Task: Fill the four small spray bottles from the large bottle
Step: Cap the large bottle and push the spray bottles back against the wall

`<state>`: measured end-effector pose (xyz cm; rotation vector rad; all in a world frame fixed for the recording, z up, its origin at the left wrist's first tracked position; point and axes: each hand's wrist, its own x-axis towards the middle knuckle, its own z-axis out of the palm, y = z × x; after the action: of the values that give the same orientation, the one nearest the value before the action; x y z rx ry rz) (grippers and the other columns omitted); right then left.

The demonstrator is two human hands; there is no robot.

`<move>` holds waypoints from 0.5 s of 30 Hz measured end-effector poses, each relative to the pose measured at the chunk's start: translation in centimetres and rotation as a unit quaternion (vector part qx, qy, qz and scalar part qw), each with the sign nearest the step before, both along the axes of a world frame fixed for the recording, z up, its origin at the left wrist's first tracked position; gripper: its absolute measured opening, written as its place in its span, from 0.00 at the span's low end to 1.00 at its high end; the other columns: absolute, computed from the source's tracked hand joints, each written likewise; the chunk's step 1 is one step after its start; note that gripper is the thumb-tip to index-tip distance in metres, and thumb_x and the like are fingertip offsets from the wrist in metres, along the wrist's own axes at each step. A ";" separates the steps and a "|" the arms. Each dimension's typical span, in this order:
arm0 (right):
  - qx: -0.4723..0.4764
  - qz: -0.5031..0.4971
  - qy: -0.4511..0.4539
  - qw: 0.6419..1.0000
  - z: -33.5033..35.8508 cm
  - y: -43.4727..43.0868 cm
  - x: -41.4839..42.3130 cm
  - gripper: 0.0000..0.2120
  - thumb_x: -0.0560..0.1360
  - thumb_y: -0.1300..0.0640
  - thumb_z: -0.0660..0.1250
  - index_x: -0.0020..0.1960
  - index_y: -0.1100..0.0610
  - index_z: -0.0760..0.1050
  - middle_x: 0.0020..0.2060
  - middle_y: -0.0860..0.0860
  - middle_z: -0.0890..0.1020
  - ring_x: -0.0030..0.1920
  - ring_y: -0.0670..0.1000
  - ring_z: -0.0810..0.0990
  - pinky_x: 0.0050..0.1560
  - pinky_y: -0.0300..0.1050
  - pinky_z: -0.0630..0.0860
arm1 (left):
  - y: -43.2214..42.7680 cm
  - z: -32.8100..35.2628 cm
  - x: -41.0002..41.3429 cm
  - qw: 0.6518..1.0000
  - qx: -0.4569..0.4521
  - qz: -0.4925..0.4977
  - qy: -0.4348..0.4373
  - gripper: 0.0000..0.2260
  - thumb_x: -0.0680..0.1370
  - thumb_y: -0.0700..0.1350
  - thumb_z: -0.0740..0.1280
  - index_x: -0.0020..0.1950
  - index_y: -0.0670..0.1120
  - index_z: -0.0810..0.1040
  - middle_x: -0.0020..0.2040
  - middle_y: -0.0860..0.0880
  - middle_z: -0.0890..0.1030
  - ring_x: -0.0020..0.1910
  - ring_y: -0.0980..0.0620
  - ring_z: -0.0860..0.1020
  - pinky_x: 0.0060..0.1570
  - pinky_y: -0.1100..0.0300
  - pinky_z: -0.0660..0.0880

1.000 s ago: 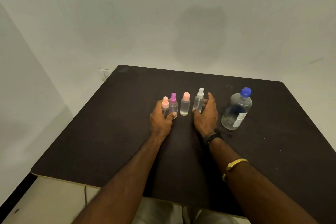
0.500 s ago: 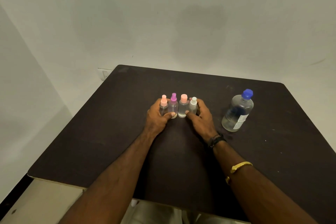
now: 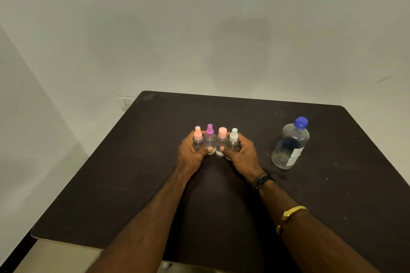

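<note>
Several small clear spray bottles stand upright, pressed side by side in a row near the middle of the dark table (image 3: pixel 133 184). From left to right their tops are light pink (image 3: pixel 198 134), purple (image 3: pixel 209 131), salmon pink (image 3: pixel 222 133) and white (image 3: pixel 233 135). My left hand (image 3: pixel 191 155) cups the left end of the row, its thumb across the purple-topped bottle. My right hand (image 3: pixel 241 155) cups the right end around the white-topped bottle. The large clear bottle (image 3: pixel 290 144) with a blue cap stands upright to the right, apart from both hands, holding clear liquid.
The table sits against a pale wall with a wall socket (image 3: pixel 126 102) behind its far left corner. My right arm wears a dark wristband (image 3: pixel 263 179) and a gold bangle (image 3: pixel 294 211). The table's front edge lies close under my forearms.
My right hand pushed the white-topped bottle left until the small bottles closed into a tight row. Both hands now cup the ends of the row. The large bottle stayed put.
</note>
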<state>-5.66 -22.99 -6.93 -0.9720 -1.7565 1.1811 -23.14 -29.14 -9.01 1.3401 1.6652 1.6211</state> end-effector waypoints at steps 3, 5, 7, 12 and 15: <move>-0.004 -0.007 0.004 1.000 -0.1 0.0 -0.4 0.18 0.73 0.61 0.76 0.59 0.48 0.79 0.53 0.46 0.85 0.54 0.46 0.83 0.60 0.55 0.81 | 0.2 -0.1 -0.2 1.000 0.001 0.001 -0.006 0.23 0.67 0.51 0.77 0.61 0.50 0.81 0.55 0.52 0.85 0.55 0.51 0.84 0.58 0.42 0.80; -0.005 -0.009 0.009 1.000 0.1 0.3 -0.7 0.17 0.73 0.62 0.76 0.60 0.49 0.79 0.53 0.46 0.85 0.54 0.47 0.83 0.59 0.54 0.81 | 0.4 0.0 -0.6 1.000 0.000 0.001 -0.003 0.23 0.67 0.51 0.77 0.61 0.51 0.81 0.55 0.52 0.85 0.55 0.50 0.84 0.58 0.41 0.80; -0.010 -0.010 0.012 1.000 0.4 0.6 -1.2 0.17 0.74 0.62 0.76 0.60 0.49 0.78 0.53 0.46 0.84 0.55 0.47 0.83 0.60 0.53 0.81 | 0.9 0.3 -1.0 1.000 0.001 0.001 0.002 0.22 0.67 0.51 0.77 0.60 0.52 0.81 0.55 0.52 0.85 0.55 0.51 0.84 0.58 0.43 0.80; -0.003 -0.022 0.016 1.000 1.6 2.8 -2.9 0.17 0.73 0.59 0.76 0.60 0.49 0.79 0.52 0.45 0.84 0.54 0.46 0.83 0.58 0.52 0.81 | 3.2 1.8 -2.5 1.000 0.012 0.005 0.011 0.20 0.69 0.47 0.77 0.60 0.50 0.80 0.54 0.53 0.85 0.54 0.54 0.83 0.57 0.52 0.81; -0.001 -0.028 0.017 0.999 2.6 4.9 -4.4 0.17 0.73 0.57 0.77 0.60 0.51 0.79 0.52 0.45 0.84 0.54 0.46 0.82 0.58 0.50 0.81 | 5.2 3.0 -3.8 1.000 0.017 0.007 0.012 0.20 0.68 0.47 0.76 0.59 0.50 0.80 0.54 0.54 0.85 0.54 0.55 0.83 0.56 0.55 0.80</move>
<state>-10.05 -18.14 -4.33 -0.9902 -1.6908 1.1572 -26.93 -23.94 -6.00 1.3717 1.6720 1.6536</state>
